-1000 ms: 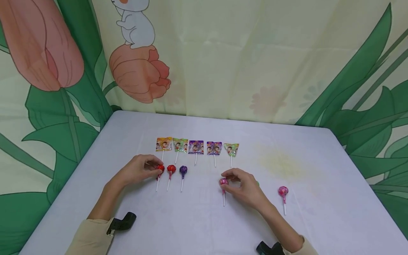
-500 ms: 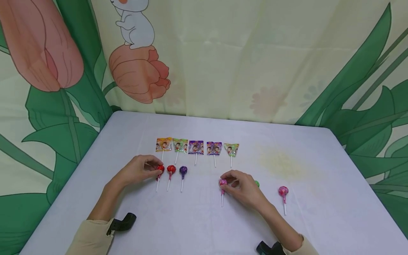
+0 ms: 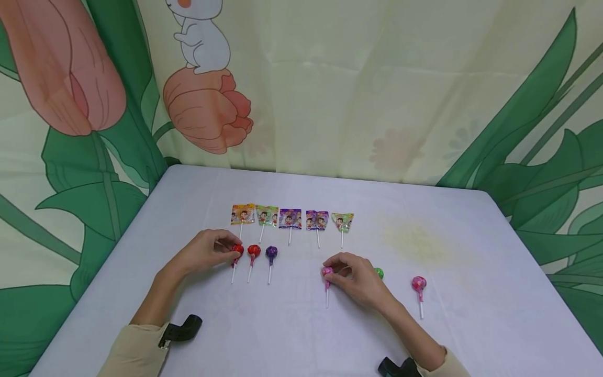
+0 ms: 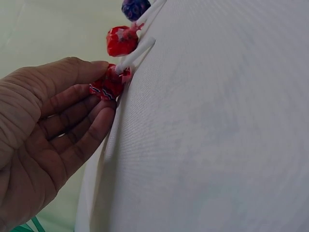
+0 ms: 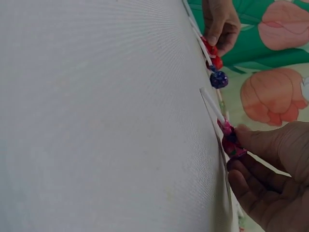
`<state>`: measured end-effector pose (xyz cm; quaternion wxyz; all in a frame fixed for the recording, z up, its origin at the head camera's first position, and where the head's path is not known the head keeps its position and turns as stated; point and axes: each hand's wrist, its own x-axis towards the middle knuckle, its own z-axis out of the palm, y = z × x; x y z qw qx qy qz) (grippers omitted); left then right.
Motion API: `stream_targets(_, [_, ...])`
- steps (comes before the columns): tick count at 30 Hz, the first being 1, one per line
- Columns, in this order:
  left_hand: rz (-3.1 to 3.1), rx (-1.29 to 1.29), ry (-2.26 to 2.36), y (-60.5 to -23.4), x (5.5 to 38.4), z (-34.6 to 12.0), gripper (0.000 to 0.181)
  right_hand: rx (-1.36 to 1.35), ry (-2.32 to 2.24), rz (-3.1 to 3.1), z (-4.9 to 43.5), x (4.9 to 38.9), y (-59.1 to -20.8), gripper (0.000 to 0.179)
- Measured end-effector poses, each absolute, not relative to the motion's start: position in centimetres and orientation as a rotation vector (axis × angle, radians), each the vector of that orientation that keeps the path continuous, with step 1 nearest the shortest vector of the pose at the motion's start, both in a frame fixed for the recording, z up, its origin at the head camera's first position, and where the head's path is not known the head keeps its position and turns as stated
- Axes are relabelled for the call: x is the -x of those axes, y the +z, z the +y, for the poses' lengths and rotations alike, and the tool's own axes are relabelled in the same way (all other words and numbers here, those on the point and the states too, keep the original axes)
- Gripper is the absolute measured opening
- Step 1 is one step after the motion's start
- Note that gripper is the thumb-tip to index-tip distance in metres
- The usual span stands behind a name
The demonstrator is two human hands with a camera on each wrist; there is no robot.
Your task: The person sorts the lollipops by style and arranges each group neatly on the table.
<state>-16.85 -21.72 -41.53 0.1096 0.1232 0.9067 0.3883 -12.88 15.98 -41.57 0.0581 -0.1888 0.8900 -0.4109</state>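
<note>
My left hand [image 3: 204, 251] pinches the ball of a red lollipop [image 3: 238, 250] between thumb and fingers, its stick toward me. Beside it lie a second red lollipop [image 3: 254, 250] and a purple lollipop [image 3: 271, 252], in a row. Farther right, my right hand [image 3: 358, 280] pinches a pink lollipop [image 3: 327, 272] by its ball; the stick points toward me at the table. In the right wrist view, thumb and fingers press the pink wrapper [image 5: 232, 145] from two sides. Behind that hand a green lollipop [image 3: 379, 273] is mostly hidden.
Another pink lollipop [image 3: 419, 284] lies to the right. Along the back runs a row of flat-packed lollipops: orange [image 3: 242, 213], green [image 3: 267, 215], two purple ones [image 3: 290, 218] and a green one [image 3: 343, 221]. A white cloth covers the table [image 3: 282, 335]; a printed curtain [image 3: 320, 94] hangs behind.
My right hand has shifted slightly left with the pink lollipop, so more of the green lollipop shows behind it. The left hand stays on the red lollipop.
</note>
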Motion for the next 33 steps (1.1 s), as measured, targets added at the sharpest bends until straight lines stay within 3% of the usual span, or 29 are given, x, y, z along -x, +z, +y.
stream_targets(33, [2.668,-0.368,1.144,-41.4,16.7,-21.7,0.024,0.749,-1.354,2.658,11.6,15.0,-40.6,0.019])
